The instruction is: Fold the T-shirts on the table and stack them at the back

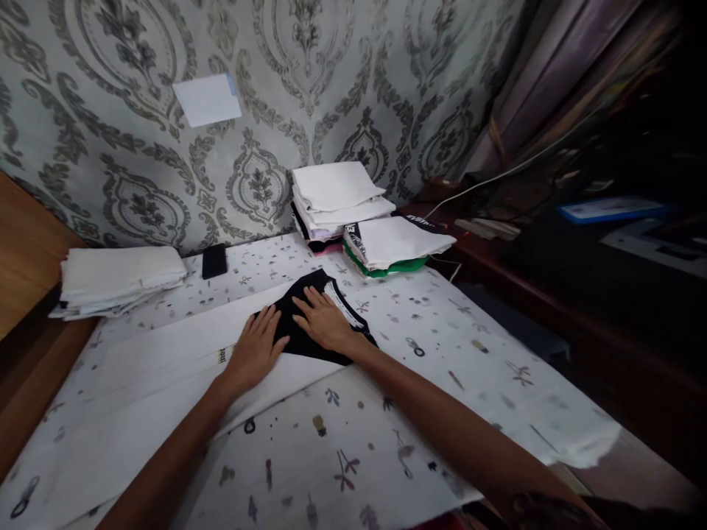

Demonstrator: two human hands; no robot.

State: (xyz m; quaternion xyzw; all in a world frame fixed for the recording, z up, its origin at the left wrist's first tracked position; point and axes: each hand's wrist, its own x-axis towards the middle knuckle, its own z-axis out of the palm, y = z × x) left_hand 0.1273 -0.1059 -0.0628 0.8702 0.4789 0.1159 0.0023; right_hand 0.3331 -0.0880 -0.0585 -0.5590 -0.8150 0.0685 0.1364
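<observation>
A white shirt (pixel 166 353) with a black upper part lies flat across the patterned cloth, its black neckline turned to the right. My left hand (pixel 255 350) rests on it where white meets black, fingers spread, beside a small yellow and black print. On the black part lies my right hand (pixel 323 320), palm down with the fingers apart, close to the white inside of the collar. Neither hand grips anything. The fabric directly beneath both palms is hidden.
Folded white clothes (pixel 118 276) are stacked at the left, near a black phone (pixel 214 261). Two more folded piles, a taller stack (pixel 339 188) and a lower one with green (pixel 398 246), stand by the wall. A wooden board (pixel 33 250) edges the left; dark furniture borders the right.
</observation>
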